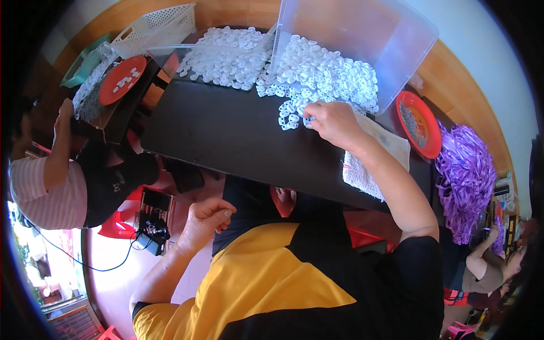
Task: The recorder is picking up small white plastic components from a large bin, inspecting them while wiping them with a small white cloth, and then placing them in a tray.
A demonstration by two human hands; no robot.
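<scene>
White piece (308, 122) — pinched between right fingers (312, 109), left fingers (220, 217) curled closed, well apart

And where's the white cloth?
In the head view, the white cloth lies right of centre on the dark table, with the right forearm over it.

**Bare right hand (335, 123) at small white plastic pieces (290, 109)**

Its fingertips touch the heap's near edge on the dark flat-topped table (226, 127), beside a white terry cloth (392, 141). The bare left hand (208, 219) hangs before the table, fingers bent. A translucent plastic bin (351, 34) rises behind.
</scene>
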